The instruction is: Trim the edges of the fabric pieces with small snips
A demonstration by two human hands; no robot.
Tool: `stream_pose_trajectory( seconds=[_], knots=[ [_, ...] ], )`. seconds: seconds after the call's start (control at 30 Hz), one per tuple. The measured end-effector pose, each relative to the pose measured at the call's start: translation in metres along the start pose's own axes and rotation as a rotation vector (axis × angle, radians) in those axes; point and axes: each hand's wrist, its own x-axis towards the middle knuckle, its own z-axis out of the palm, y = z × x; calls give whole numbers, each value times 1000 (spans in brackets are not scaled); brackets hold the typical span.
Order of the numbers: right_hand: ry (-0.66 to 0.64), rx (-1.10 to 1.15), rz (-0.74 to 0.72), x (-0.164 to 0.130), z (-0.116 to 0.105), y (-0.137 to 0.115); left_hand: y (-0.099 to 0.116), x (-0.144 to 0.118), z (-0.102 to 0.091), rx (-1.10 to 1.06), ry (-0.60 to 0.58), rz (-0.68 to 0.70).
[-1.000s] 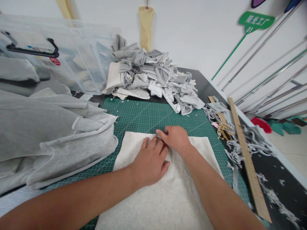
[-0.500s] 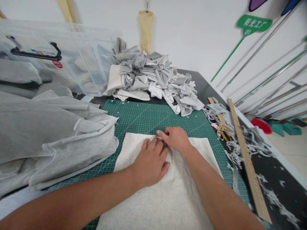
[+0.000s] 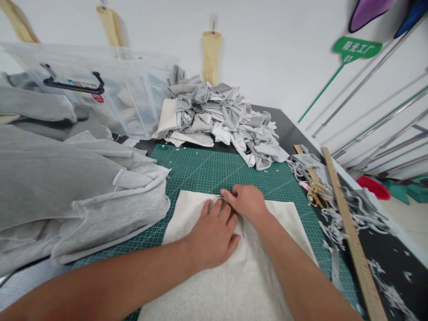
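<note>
A cream piece of cloth (image 3: pixel 214 290) lies on the green cutting mat (image 3: pixel 197 169), its far edge running straight across in front of me. My left hand (image 3: pixel 216 234) is spread on the cloth just below that edge, palm down, fingers apart. Right beside it, my right hand (image 3: pixel 247 200) is closed at the edge, thumb pointing left. From under the thumb pokes a slim metal tip (image 3: pixel 219 195) along the cloth's edge; the rest of this tool is hidden in the fist, so its kind does not show.
Grey cloth (image 3: pixel 110 209) is piled at the left, before a clear plastic box (image 3: pixel 133 104). More scraps (image 3: pixel 227 111) lie heaped at the back. To the right are gold-handled scissors (image 3: pixel 314 196), a wooden ruler (image 3: pixel 351 236) and fabric trimmings (image 3: pixel 334 232).
The whole view has shifted, so everything sits slightly lower and further right. Both hands keep nearly the same place on the cloth; the metal tip shows more clearly beyond my right thumb.
</note>
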Motion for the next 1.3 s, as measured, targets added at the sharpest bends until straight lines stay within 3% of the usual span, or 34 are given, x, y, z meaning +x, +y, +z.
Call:
stream_pose_trajectory(
  seconds=[0.43, 0.63, 1.0, 1.3],
  knots=[
    [-32, -43, 30, 6, 0, -2, -1, 0, 3, 5, 5, 13],
    [36, 42, 101, 8, -1, 10, 0, 0, 3, -4, -2, 8],
    [54, 69, -23, -5, -2, -1, 0, 0, 2, -21, -4, 7],
    [29, 25, 22, 0, 4, 3, -1, 0, 3, -10, -17, 3]
  ],
)
